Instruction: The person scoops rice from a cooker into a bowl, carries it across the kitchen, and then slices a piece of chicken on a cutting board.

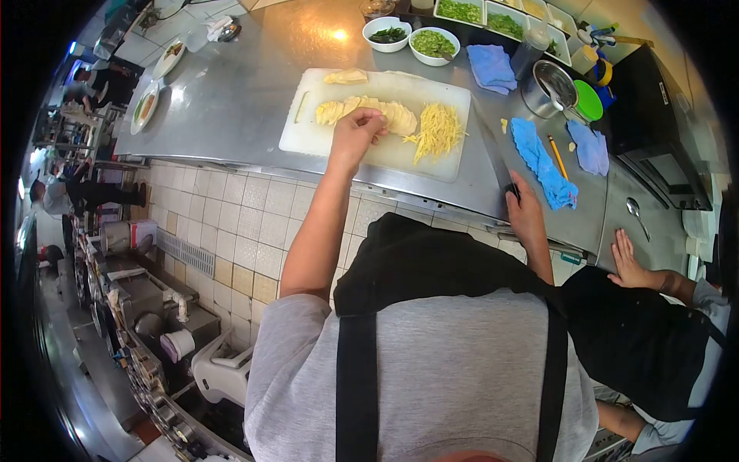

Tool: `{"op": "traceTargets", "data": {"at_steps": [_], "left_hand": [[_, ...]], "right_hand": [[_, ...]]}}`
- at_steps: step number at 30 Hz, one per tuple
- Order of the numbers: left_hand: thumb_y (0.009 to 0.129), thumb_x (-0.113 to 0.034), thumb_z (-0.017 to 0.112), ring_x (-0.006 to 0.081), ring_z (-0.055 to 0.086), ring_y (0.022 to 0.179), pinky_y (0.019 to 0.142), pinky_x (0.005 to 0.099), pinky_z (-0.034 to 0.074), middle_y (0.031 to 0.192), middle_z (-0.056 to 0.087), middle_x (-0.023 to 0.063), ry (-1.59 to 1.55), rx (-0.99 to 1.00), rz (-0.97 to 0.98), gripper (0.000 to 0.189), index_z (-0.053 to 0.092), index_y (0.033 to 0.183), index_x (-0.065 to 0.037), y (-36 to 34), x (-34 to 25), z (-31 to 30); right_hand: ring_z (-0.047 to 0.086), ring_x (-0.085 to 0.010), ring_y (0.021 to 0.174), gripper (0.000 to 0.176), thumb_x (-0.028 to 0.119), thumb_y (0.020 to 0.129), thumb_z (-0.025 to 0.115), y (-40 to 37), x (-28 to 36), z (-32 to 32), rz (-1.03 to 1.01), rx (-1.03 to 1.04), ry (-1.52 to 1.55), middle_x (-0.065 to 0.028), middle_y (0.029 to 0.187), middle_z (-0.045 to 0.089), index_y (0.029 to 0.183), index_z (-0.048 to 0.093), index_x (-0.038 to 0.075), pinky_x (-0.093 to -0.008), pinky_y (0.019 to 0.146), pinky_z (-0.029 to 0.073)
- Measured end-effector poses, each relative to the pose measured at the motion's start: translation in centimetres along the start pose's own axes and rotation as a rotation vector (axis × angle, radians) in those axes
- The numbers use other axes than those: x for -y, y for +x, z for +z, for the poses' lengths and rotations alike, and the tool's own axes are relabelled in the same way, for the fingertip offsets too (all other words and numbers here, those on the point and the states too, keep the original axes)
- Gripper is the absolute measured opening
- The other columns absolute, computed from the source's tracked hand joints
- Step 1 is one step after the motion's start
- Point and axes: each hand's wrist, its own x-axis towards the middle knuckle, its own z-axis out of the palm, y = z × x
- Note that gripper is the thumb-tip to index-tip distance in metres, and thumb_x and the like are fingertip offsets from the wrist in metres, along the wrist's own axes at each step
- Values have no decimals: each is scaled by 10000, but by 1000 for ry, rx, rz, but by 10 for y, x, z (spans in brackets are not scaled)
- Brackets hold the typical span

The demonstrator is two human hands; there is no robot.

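Observation:
On a white cutting board (296, 138) lies a row of thin pale yellow slices (399, 117) that look like ginger. A pile of fine yellow shreds (439, 132) sits at the board's right end, and a peeled yellow piece (346, 76) at its far edge. My left hand (357, 137) is over the slices, its fingers pinched together; whatever is between them is too small to make out. Right of the board, my right hand (526, 209) is closed around the dark handle of a knife (493, 146), whose grey blade points away from me, low over the steel counter.
Blue cloths (537, 158), a yellow pencil-like stick (559, 158) and a steel pot (548, 86) are on the right. Two bowls of chopped greens (433, 45) stand behind the board. A co-worker's hand (630, 262) rests on the counter near a spoon (637, 217).

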Motion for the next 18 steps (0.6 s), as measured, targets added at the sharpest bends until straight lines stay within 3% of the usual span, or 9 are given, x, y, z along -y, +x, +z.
{"op": "traceTargets", "data": {"at_steps": [1, 3, 14, 16, 17, 18], "left_hand": [[828, -73, 617, 124, 621, 663, 576, 227, 462, 806, 664, 81, -93, 3, -41, 169, 606, 973, 13, -2, -7, 2], [832, -72, 621, 119, 618, 673, 598, 227, 468, 804, 658, 74, -112, 62, -60, 165, 596, 979, -2, -5, -15, 11], [836, -52, 599, 128, 602, 667, 600, 227, 476, 779, 642, 77, -79, 272, -95, 201, 578, 1020, 27, 22, -10, 80], [840, -54, 591, 139, 601, 667, 616, 228, 480, 774, 635, 84, 7, 451, -36, 270, 570, 1086, 56, 37, -13, 103], [850, -55, 576, 150, 595, 665, 620, 245, 489, 786, 628, 95, 61, 563, 39, 360, 537, 1193, 48, 46, -14, 111], [850, -55, 576, 150, 595, 665, 620, 245, 489, 786, 628, 95, 60, 561, 33, 360, 537, 1193, 48, 45, -9, 110]], "right_hand": [[594, -321, 915, 460, 60, 871, 495, 2, -1, 1, 8, -8, -1, -188, 1029, 568, 1328, 452, 81, -409, 793, 494], [496, -412, 1104, 467, 43, 852, 476, 10, 24, -2, 93, 26, -61, -229, 1179, 510, 1316, 451, 81, -458, 927, 419], [552, -358, 1054, 463, 31, 847, 477, 28, 36, 21, -44, 13, -275, -189, 1203, 506, 1307, 459, 87, -433, 854, 483], [551, -358, 1067, 467, 48, 853, 490, 28, 33, 21, -103, -1, -311, -179, 1211, 507, 1316, 453, 97, -432, 858, 484], [548, -361, 1075, 471, 56, 857, 495, 29, 31, 21, -115, 4, -316, -177, 1216, 507, 1323, 448, 102, -430, 864, 484], [548, -361, 1075, 471, 56, 857, 495, 26, 31, 23, -114, 11, -315, -177, 1216, 507, 1323, 448, 102, -430, 864, 484]]}}
